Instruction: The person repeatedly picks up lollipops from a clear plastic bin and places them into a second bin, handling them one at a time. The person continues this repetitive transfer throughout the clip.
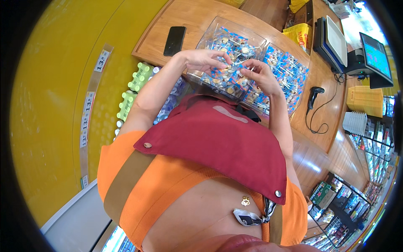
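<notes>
Many wrapped lollipops with white sticks and blue, patterned wrappers fill a clear plastic bin (220, 23); more lie in a second clear bin (267, 47) to its right. Over the first bin, my left hand (206, 61) has its thumb and forefinger curled close to a wrapper; whether it grips it cannot be told. Facing it, my right hand (261, 75) pinches a small wrapped lollipop (240, 75) at the first bin's right side. The fingertips of both hands are close together, and the sticks and wrappers between them are hard to tell apart.
A black phone (174, 41) lies on the wooden counter (192, 12). Right of the bins are a barcode scanner (312, 97) with its cord, a scale (337, 41) and a screen (376, 60). Green-capped bottles (138, 77) stand below the counter's left edge.
</notes>
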Available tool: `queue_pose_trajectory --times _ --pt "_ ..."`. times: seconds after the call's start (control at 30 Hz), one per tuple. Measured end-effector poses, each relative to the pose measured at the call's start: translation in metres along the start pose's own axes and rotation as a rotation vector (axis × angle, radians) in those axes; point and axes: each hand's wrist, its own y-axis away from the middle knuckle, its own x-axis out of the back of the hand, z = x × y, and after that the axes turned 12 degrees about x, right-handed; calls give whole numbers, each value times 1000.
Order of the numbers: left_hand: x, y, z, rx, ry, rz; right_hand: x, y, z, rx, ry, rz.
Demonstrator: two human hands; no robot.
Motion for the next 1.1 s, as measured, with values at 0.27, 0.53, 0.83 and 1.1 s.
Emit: queue_pose_trajectory --times 0.27,0.53,0.83,1.1 --pt "16 -7 -15 -133 69 215 8 5 11 76 -499 330" --pt "-4 -19 -18 -134 190 321 -6 0 27 73 -273 325" --pt "-40 -21 -12 -10 141 361 -31 -5 12 271 845 291" --pt "-53 -26 -17 -191 -111 273 -37 -8 25 227 752 330"
